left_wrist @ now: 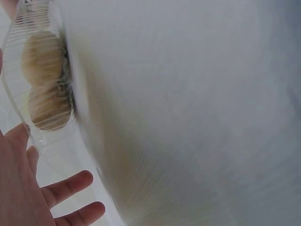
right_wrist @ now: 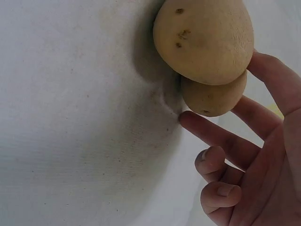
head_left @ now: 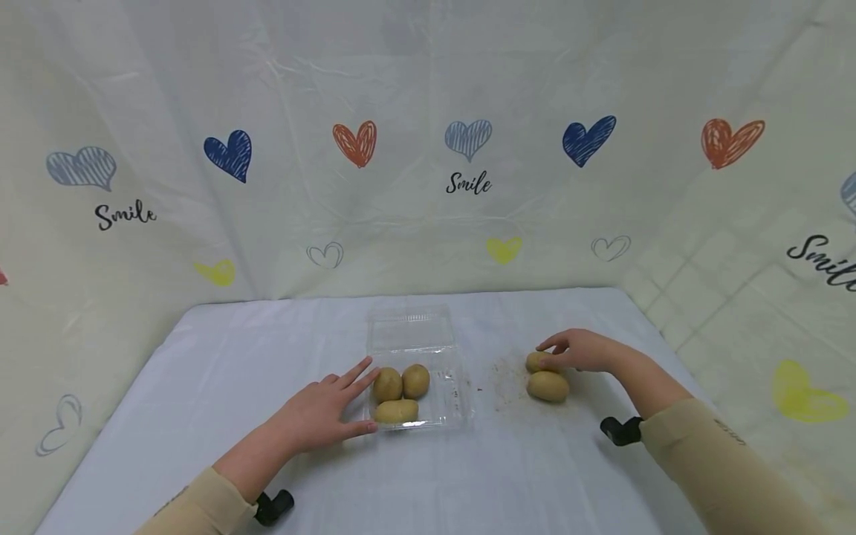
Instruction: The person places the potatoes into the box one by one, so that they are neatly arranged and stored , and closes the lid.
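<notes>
A clear plastic clamshell box (head_left: 441,394) stands with its lid (head_left: 409,327) raised toward the back. Inside, at the left, lie three potatoes (head_left: 397,411). My left hand (head_left: 319,416) is spread at the box's left side, thumb at the front corner and fingertips at the rim. In the left wrist view, potatoes (left_wrist: 43,59) show through the ribbed wall. To the right, my right hand (head_left: 582,351) holds the farther of two loose potatoes (head_left: 536,362) between thumb and fingers. The nearer, larger potato (right_wrist: 204,40) sits right against it and partly hides it in the right wrist view.
A white cloth covers the table (head_left: 227,371). Brown dirt specks (head_left: 506,383) are scattered left of the loose potatoes. Behind the table hangs a pale curtain (head_left: 401,223) printed with hearts and lettering. Each wrist carries a small black camera (head_left: 622,431).
</notes>
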Available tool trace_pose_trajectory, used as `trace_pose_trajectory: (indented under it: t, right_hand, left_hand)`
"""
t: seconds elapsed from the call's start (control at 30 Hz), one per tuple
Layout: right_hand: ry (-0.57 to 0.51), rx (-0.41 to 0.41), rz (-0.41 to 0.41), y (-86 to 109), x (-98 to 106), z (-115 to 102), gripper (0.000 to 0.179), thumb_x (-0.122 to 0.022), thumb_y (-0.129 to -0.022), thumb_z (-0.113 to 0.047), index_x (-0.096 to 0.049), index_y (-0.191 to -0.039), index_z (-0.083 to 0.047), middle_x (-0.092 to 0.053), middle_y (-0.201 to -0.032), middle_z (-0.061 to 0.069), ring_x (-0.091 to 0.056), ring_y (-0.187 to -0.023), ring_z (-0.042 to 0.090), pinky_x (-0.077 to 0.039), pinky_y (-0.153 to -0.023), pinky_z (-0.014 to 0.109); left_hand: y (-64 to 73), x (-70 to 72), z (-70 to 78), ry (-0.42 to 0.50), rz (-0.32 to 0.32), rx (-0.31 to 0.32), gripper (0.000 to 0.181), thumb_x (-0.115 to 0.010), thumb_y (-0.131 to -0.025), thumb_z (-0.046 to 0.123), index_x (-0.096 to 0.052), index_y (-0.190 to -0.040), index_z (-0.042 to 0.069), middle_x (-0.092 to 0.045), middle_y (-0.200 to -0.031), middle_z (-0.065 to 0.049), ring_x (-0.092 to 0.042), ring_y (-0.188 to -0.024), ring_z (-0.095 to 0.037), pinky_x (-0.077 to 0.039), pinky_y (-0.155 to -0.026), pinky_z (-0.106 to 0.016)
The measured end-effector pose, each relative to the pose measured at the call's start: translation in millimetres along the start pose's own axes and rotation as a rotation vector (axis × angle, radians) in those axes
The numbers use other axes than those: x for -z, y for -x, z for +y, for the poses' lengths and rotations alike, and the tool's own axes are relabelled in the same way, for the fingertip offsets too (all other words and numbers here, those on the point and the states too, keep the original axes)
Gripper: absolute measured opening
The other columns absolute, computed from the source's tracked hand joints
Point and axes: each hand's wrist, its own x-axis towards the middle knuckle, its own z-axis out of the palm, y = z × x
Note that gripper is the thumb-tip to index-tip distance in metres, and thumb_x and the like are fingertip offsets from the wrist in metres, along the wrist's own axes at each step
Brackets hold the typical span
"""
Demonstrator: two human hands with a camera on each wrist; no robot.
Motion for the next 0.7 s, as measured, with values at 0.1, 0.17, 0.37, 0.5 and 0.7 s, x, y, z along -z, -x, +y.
trace_pose_trajectory:
  t: [0.1,0.17,0.37,0.5,0.7]
  right_hand:
    - [-0.004,-0.009,0.008,-1.3,-1.4,-1.3,0.059,-0.067,-0.090,-0.050,-0.064,-0.131,-0.007,-0.061,-0.124,0.022,-0.063,-0.097,0.026,-0.053,-0.077,0.042]
    - [-0.006,-0.018,0.012,-2.2,-2.6,-2.2,0.058,-0.068,-0.090,-0.049,-0.065,-0.130,-0.008,-0.062,-0.123,0.020,-0.063,-0.098,0.027,-0.052,-0.079,0.043]
    - [0.025,-0.008,0.035,-4.8,-6.5,-1.5,0.051,-0.067,-0.092,-0.045,-0.067,-0.127,-0.008,-0.064,-0.120,0.018,-0.059,-0.110,0.035,-0.049,-0.088,0.051]
    - [0.029,-0.013,0.048,-4.9,-9.0,-3.4,0.049,-0.067,-0.092,-0.045,-0.068,-0.126,-0.009,-0.065,-0.120,0.016,-0.057,-0.113,0.036,-0.047,-0.090,0.054]
    - [0.039,-0.003,0.097,-2.5,-9.6,-6.2,0.047,-0.067,-0.091,-0.041,-0.068,-0.127,-0.011,-0.064,-0.118,0.012,-0.057,-0.107,0.030,-0.048,-0.084,0.048]
  left_hand:
    - [0.3,0.6,0.7,-0.002,-0.001,0.004,0.086,-0.053,-0.088,0.073,-0.022,-0.159,0.035,-0.013,-0.166,0.009,-0.051,-0.125,-0.029,-0.044,-0.098,-0.052]
    - [0.3,1.1,1.2,0.001,-0.003,0.006,0.086,-0.053,-0.088,0.072,-0.023,-0.159,0.034,-0.012,-0.166,0.009,-0.051,-0.125,-0.029,-0.044,-0.098,-0.052]
    - [0.2,2.1,2.2,-0.004,-0.009,0.010,0.087,-0.054,-0.088,0.072,-0.023,-0.159,0.033,-0.012,-0.166,0.009,-0.051,-0.126,-0.030,-0.045,-0.097,-0.052]
    - [-0.4,2.0,2.4,-0.013,-0.012,0.011,0.087,-0.053,-0.088,0.072,-0.022,-0.159,0.033,-0.013,-0.166,0.008,-0.051,-0.126,-0.031,-0.046,-0.096,-0.051]
    - [-0.5,2.2,2.4,-0.007,-0.013,0.012,0.088,-0.054,-0.088,0.072,-0.023,-0.159,0.031,-0.014,-0.166,0.008,-0.051,-0.126,-0.032,-0.047,-0.095,-0.051]
